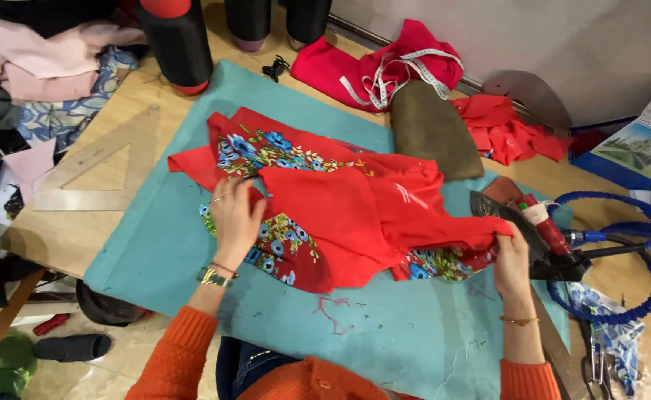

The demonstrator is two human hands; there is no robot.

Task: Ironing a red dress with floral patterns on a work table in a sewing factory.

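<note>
A red garment (340,207) with blue and green flower embroidery lies spread on a teal cloth pad (385,341) that covers the table. My left hand (234,215) presses flat on the garment's left part, fingers together, next to a floral patch. My right hand (512,255) pinches the garment's right end between fingers and thumb, close to a dark clothes iron (522,222). Both arms wear orange knitted sleeves, with a watch on the left wrist and a thin bangle on the right.
A clear plastic set square (92,178) lies on the wood at left. Black thread cones (177,44) stand at the back. Red cloth with a white tape measure (392,74), a brown pad (433,130), a blue coiled cord (636,259) and scissors (592,363) sit at right.
</note>
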